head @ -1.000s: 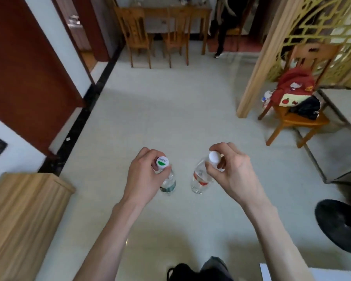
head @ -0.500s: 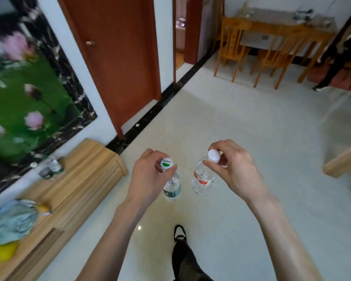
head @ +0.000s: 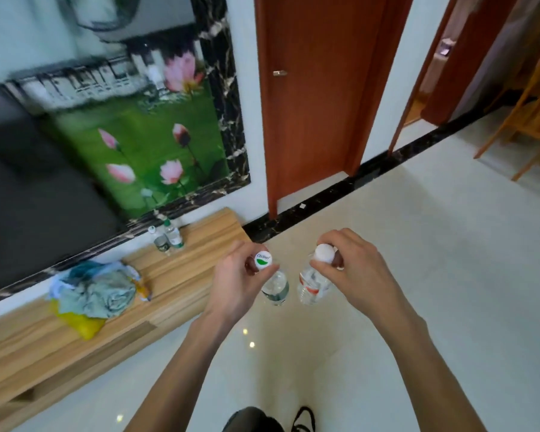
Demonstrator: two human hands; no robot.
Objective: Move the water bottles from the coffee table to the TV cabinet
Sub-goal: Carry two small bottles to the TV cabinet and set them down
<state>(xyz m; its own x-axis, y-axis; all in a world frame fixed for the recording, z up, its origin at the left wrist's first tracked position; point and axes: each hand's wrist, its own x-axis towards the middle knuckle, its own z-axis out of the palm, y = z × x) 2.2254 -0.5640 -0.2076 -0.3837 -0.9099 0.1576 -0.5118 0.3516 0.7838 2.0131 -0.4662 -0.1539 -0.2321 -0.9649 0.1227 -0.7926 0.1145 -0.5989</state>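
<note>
My left hand (head: 236,275) grips the neck of a clear water bottle (head: 275,286) with a green-and-white cap; it hangs upright over the floor. My right hand (head: 356,272) holds a second clear bottle (head: 312,288), white-capped with a red label, by its top. Both bottles hang side by side just off the right end of the wooden TV cabinet (head: 181,275). Two more small bottles (head: 167,236) stand on the cabinet near the wall.
A bundle of blue-grey cloth and a yellow bag (head: 94,294) lie on the cabinet top. A dark TV (head: 28,188) and a lotus picture (head: 156,151) hang behind it. A red-brown door (head: 318,88) is to the right, wooden chairs (head: 530,113) at far right.
The view has swung left and closer to the cabinet; the TV and picture now fill the upper left. Both hands still carry their bottles in the same grip.
</note>
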